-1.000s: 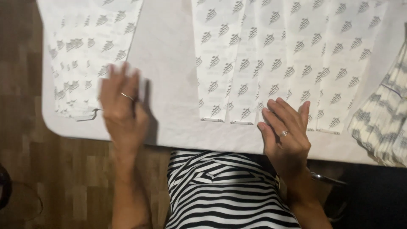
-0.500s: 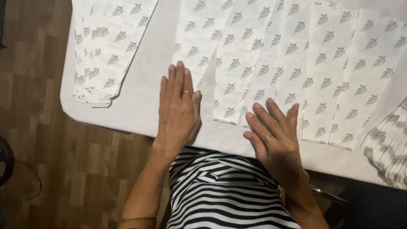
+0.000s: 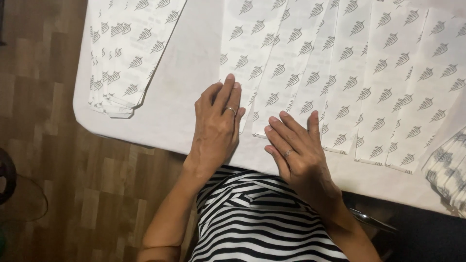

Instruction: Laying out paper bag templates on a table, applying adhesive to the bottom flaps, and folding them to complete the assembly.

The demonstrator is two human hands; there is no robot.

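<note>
Wooden floor (image 3: pixel 43 145) at far left, below the rounded desk (image 3: pixel 184 73) corner. White desk, seen from above. On its left part, a stack (image 3: pixel 124 53) of white sheets printed with grey leaf marks, edges fanned a little, well apart from both hands. Bare desk between stack and hands. Left hand (image 3: pixel 217 128) laid flat, palm down, fingers close together and pointing up the desk, ring on one finger; fingertips touching the lower left corner of the sheets (image 3: pixel 340 73), holding nothing. Just beside, right hand (image 3: pixel 296 150) also flat, palm down, fingers slightly spread and angled to the upper left, ring on one finger, pressing the bottom edge of the same sheets. Sheets overlapping in a row, like fallen cards, running from the hands to the right edge. Striped black and white top (image 3: pixel 262 218) below the hands. Grey-striped cloth (image 3: pixel 449 170) at far right, on the desk edge.
</note>
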